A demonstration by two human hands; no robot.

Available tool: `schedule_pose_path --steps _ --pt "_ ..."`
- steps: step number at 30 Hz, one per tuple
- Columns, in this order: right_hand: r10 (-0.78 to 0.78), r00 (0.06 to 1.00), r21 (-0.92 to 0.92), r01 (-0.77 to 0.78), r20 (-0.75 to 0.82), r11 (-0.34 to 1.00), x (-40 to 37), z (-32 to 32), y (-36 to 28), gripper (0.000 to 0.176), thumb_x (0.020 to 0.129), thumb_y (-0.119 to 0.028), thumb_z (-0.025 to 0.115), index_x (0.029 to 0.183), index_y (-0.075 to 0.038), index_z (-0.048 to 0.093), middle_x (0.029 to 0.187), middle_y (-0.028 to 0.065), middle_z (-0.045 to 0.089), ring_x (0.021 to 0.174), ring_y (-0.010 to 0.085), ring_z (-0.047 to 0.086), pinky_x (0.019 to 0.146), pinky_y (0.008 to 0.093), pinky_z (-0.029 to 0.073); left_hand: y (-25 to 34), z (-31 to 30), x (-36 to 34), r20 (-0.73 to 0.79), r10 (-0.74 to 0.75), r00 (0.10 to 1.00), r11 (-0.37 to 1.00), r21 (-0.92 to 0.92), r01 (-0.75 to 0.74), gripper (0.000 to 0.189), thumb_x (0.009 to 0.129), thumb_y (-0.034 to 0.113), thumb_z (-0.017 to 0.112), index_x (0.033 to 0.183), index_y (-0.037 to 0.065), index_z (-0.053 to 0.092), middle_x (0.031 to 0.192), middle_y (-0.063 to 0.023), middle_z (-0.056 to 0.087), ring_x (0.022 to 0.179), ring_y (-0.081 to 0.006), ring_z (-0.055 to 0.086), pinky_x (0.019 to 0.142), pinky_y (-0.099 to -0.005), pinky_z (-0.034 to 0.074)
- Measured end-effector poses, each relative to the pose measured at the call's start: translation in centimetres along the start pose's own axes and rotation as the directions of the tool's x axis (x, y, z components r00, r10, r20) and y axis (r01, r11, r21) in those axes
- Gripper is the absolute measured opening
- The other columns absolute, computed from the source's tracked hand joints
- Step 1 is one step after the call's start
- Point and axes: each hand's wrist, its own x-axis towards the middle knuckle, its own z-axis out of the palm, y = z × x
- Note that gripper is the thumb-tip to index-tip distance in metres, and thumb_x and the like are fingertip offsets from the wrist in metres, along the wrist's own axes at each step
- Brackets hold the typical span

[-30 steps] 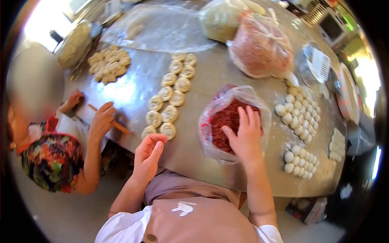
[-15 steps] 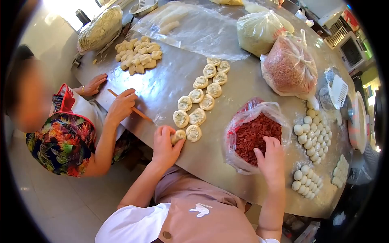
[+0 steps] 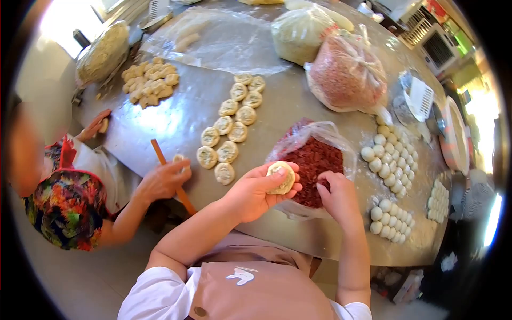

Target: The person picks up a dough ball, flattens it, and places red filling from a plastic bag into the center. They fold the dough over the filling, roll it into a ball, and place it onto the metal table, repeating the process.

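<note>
My left hand (image 3: 253, 194) holds a flattened dough round (image 3: 281, 178) between thumb and fingers, beside an open plastic bag (image 3: 326, 130) of dark red, crumbly filling (image 3: 311, 160). My right hand (image 3: 340, 194) is at the bag's right side, its fingertips curled together on some filling. Left of the bag, dough rounds (image 3: 224, 173) with dimpled tops lie in a double row on the metal table (image 3: 186, 112). At my left, a co-worker's hand (image 3: 160, 181) holds a thin wooden rolling pin (image 3: 158, 152) and a small piece of dough.
Dough pieces (image 3: 151, 82) are heaped at the back left, near a clear plastic sheet (image 3: 213, 45). Tied bags of pink filling (image 3: 346, 74) and pale green filling (image 3: 301, 34) stand behind. White balls (image 3: 392, 221) lie in groups at the right, near a white slotted basket (image 3: 420, 100).
My left hand has picked up the nearest dough round and brought it to the filling bag. My right hand's fingers have closed at the filling. The co-worker's hand and rolling pin have shifted.
</note>
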Motion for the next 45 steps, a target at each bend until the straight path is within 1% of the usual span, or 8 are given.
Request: schedule_pose_path --steps 4,8,14,17,24,28,34,45 --pt "0.059 0.995 0.127 -0.049 -0.075 0.991 -0.1 -0.9 1.0 0.013 0.082 -0.011 0.068 0.093 -0.005 0.065 0.083 0.0158 0.065 0.080 0.0334 0.063 0.072 0.0393 0.051 -2.4 1.5 3.5 -0.028 -0.176 0.984 0.964 0.199 0.178 0.024 0.097 0.016 0.056 0.119 0.004 0.057 0.105 -0.0065 0.063 0.090 -0.0174 0.064 0.078 -0.0271 0.054" --pt "0.147 0.985 0.335 -0.110 -0.087 0.936 -0.1 -2.2 0.1 0.018 0.082 -0.011 0.069 0.099 -0.007 0.067 0.084 0.0131 0.066 0.081 0.0285 0.065 0.071 0.0353 0.051 -4.9 1.3 5.9 -0.173 -0.068 0.983 0.946 0.303 0.119 0.024 0.099 0.020 0.053 0.116 0.004 0.055 0.104 -0.0043 0.059 0.094 -0.0148 0.060 0.083 -0.0283 0.051" --pt "-0.017 0.998 0.349 0.037 -0.061 0.936 0.4 -3.2 -4.1 0.030 0.081 -0.011 0.072 0.110 -0.006 0.064 0.098 0.0125 0.066 0.084 0.0224 0.067 0.073 0.0331 0.053 -6.0 -0.8 8.1 0.059 -0.068 0.996 0.985 -0.156 0.076 0.036 0.105 0.032 0.035 0.121 0.004 0.051 0.114 -0.0065 0.056 0.109 -0.0154 0.052 0.094 -0.0311 0.045" --pt "-0.066 0.996 0.439 0.082 -0.052 0.895 0.2 -2.7 -4.0 0.038 0.081 -0.003 0.069 0.117 -0.005 0.060 0.110 0.0132 0.064 0.091 0.0234 0.068 0.076 0.0330 0.055 -5.5 1.7 7.1 -0.188 0.020 0.982 0.999 0.033 -0.014 0.037 0.105 0.031 0.032 0.123 0.004 0.050 0.116 -0.0078 0.055 0.109 -0.0163 0.052 0.095 -0.0313 0.045" --pt "-0.037 0.983 0.415 0.110 -0.179 0.903 0.0 -1.5 -3.2 0.036 0.081 0.006 0.063 0.116 -0.004 0.060 0.101 0.0147 0.069 0.093 0.0241 0.069 0.077 0.0320 0.056 -6.1 2.8 7.2 -0.249 0.022 0.968 0.999 0.028 -0.016 0.029 0.105 0.025 0.037 0.123 0.007 0.050 0.117 -0.0061 0.055 0.113 -0.0184 0.052 0.096 -0.0359 0.045" --pt "0.011 0.977 0.355 0.067 -0.215 0.932 -0.4 -0.8 -3.5 0.036 0.082 0.006 0.063 0.117 -0.003 0.059 0.100 0.0140 0.070 0.089 0.0215 0.069 0.077 0.0311 0.056 -6.4 2.6 7.2 -0.226 0.022 0.974 0.996 0.088 -0.002 0.024 0.103 0.021 0.043 0.121 0.008 0.051 0.117 -0.0050 0.056 0.113 -0.0163 0.052 0.097 -0.0343 0.046" --pt "0.160 0.962 0.711 0.049 -0.223 0.701 -1.1 -0.6 -2.7 0.035 0.087 0.002 0.063 0.121 -0.001 0.056 0.100 0.0124 0.070 0.086 0.0125 0.067 0.075 0.0269 0.055 -5.7 2.0 6.8 -0.201 -0.017 0.979 0.999 -0.033 0.010 0.022 0.102 0.020 0.046 0.120 0.009 0.052 0.114 -0.0045 0.057 0.107 -0.0163 0.056 0.090 -0.0326 0.050" --pt "0.185 0.951 0.641 0.018 -0.249 0.768 -1.4 -0.4 -2.0 0.027 0.089 -0.005 0.064 0.115 0.000 0.057 0.113 0.0175 0.066 0.098 0.0186 0.066 0.083 0.0301 0.053 -5.6 1.9 6.3 -0.158 0.038 0.987 0.999 0.006 -0.037 0.022 0.101 0.017 0.047 0.120 0.008 0.052 0.112 -0.0060 0.057 0.108 -0.0189 0.057 0.098 -0.0353 0.049"
